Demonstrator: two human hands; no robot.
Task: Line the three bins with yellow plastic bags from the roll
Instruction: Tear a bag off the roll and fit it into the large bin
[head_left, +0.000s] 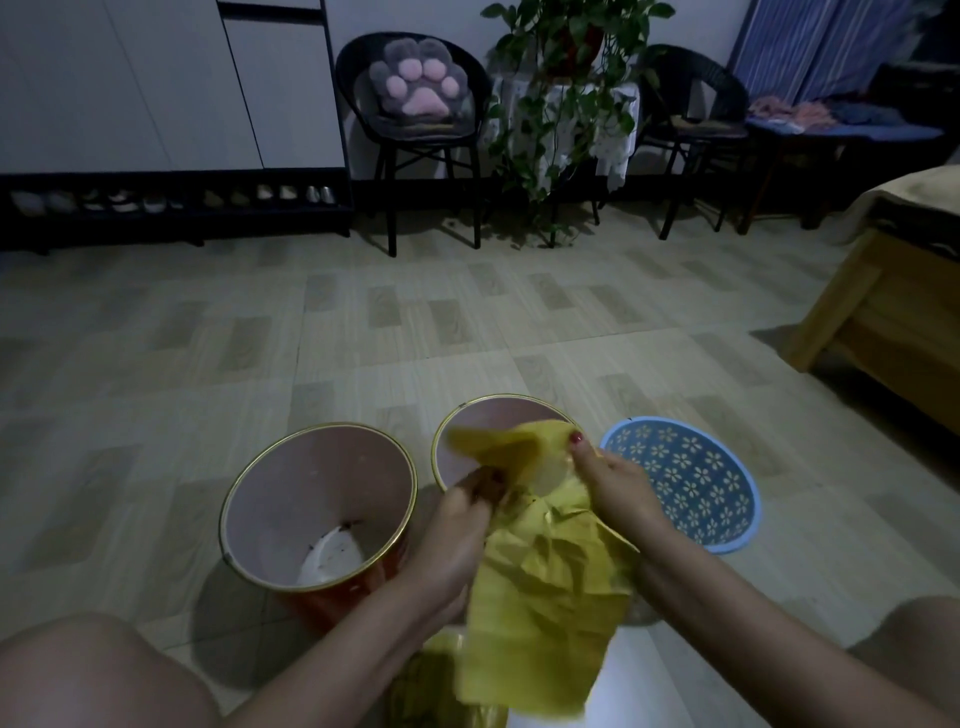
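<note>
A yellow plastic bag (540, 587) hangs crumpled between my hands, above the floor. My left hand (457, 535) pinches its top edge on the left. My right hand (613, 488) grips the top edge on the right, thumb up. Behind the bag stands a round gold-rimmed bin (483, 415), partly hidden. A second gold-rimmed bin with a red outside (317, 509) stands to the left, unlined, with specks of dirt inside. A blue perforated basket bin (691, 483) stands to the right. The roll of yellow bags (441, 686) lies low between my knees, mostly covered.
My bare knees frame the lower corners. A wooden bed frame (883, 332) juts in at the right. Two black chairs, a trailing potted plant (561, 104) and a shoe rack (171, 202) line the far wall. Tiled floor lies between them and the bins.
</note>
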